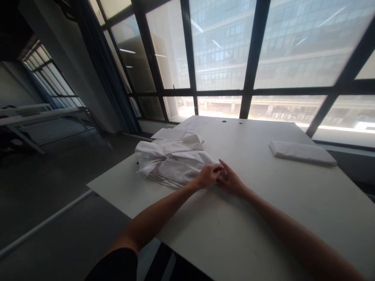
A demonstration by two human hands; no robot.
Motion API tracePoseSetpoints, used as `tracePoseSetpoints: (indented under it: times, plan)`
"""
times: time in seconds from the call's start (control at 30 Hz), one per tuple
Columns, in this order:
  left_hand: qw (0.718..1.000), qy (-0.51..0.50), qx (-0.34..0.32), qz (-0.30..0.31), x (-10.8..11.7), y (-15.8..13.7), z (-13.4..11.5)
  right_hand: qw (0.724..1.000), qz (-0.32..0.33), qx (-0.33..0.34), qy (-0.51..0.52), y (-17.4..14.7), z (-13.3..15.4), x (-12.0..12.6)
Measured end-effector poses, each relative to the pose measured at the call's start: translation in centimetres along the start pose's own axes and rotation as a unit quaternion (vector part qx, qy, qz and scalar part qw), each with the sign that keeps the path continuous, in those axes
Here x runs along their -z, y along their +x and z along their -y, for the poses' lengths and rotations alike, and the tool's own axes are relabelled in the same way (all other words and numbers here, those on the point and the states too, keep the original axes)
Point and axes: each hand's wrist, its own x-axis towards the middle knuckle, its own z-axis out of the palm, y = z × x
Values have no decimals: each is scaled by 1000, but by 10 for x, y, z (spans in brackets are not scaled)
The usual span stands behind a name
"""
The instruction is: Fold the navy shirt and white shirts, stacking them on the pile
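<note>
Nearest you, your dark sleeve [117, 264] sits by the near edge of the table [258, 222], and both arms reach inward over it. Your left hand [208, 175] and right hand [232, 182] meet with fingers curled toward each other, the right index finger raised; whether they pinch fabric between them, you cannot tell from here. The crumpled white cloth [187, 162] lies just left of your hands, its right end running up to your left fingers — probably so that you can work that end with both hands while the rest lies flat. It spreads toward the table's left edge. Farther on, a folded white cloth [303, 153] rests along the right edge, well apart from your hands — perhaps set there to leave you room. Papers [169, 134] lie beyond the crumpled one by the left edge, and a dark disc [224, 121] sits near the far edge, before the windows [222, 50].
</note>
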Motion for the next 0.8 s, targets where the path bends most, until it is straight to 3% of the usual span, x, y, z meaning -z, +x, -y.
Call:
tracePoseSetpoints:
  times: [0.1, 0.17, 0.27, 0.37, 0.5, 0.63, 0.7, 0.8]
  plan:
    - [985, 156, 47, -63, 51, 4, 28, 999, -24, -17, -35, 14, 6, -17]
    - [937, 305, 162, -42, 92, 1, 52, 999, -20, -13, -39, 18, 8, -21]
    - [899, 360, 248, -22, 145, -10, 88, 1000, -20, 9, -15, 19, 5, -19]
    - [882, 375, 285, 12, 175, -19, 111, 1000, -23, 12, 0, 18, 2, -19]
    - [876, 384, 289, 36, 191, -12, 120, 999, -4, 40, 1, 16, 1, -26]
    - [867, 409, 284, -30, 194, 2, 104, 996, 46, 78, 9, 18, 11, -47]
    - [873, 414, 246, -73, 186, 8, 87, 994, 69, 90, 2, 25, 20, -63]
    - [903, 397, 124, -108, 156, 14, 53, 990, 85, 110, -4, 39, 36, -90]
